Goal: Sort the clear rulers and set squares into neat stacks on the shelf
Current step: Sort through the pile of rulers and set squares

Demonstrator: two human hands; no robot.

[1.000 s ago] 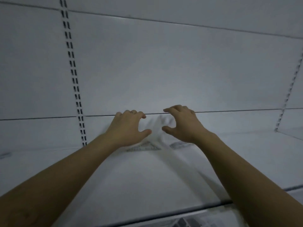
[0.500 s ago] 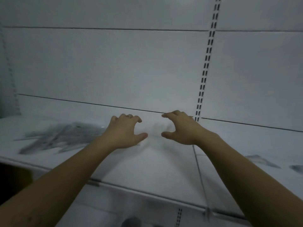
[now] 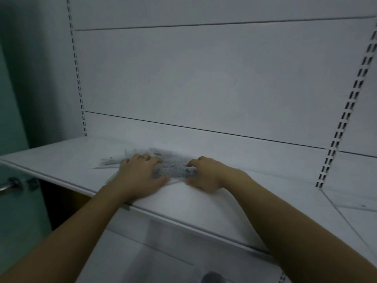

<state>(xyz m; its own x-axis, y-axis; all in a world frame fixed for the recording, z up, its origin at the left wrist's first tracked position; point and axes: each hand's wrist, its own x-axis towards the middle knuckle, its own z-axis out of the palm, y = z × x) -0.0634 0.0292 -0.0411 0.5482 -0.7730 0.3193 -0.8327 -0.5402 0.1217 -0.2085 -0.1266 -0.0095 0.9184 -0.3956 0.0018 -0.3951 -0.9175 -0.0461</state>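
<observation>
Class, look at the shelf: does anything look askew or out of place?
Yes. The clear rulers under the left hand and right hand fan out leftward on the shelf at mixed angles, not squared.

A teal panel [image 3: 14, 88] with a metal handle [image 3: 9, 185] stands left of a slotted upright [image 3: 78, 78].
</observation>
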